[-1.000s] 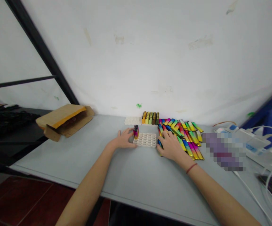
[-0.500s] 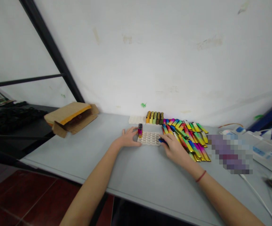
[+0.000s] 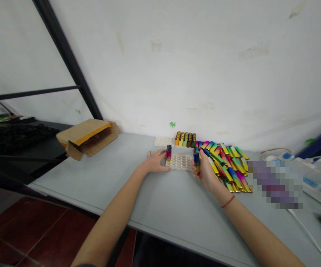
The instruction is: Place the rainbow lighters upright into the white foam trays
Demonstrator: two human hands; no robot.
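1. Right now the grey table (image 3: 160, 207) carries everything, with a cardboard box (image 3: 86, 139) lying at its far left.
2. Heaped rainbow lighters (image 3: 227, 163) sprawl by the right hand.
3. White slotted tray (image 3: 180, 162) lies between the hands, one lighter (image 3: 168, 153) upright in its corner.
4. Left hand (image 3: 156, 163) rests flat, fingers spread, against the tray's edge.
5. Right hand (image 3: 206, 171) pinches a rainbow lighter (image 3: 196, 160) upright beside the tray.

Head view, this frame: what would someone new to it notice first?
The heap of rainbow-coloured lighters lying on the grey table at right of centre draws the eye. The right hand holds one lighter upright beside the white slotted tray, while the left hand rests at the tray's left end, where a single lighter stands. A torn cardboard box lies far left.
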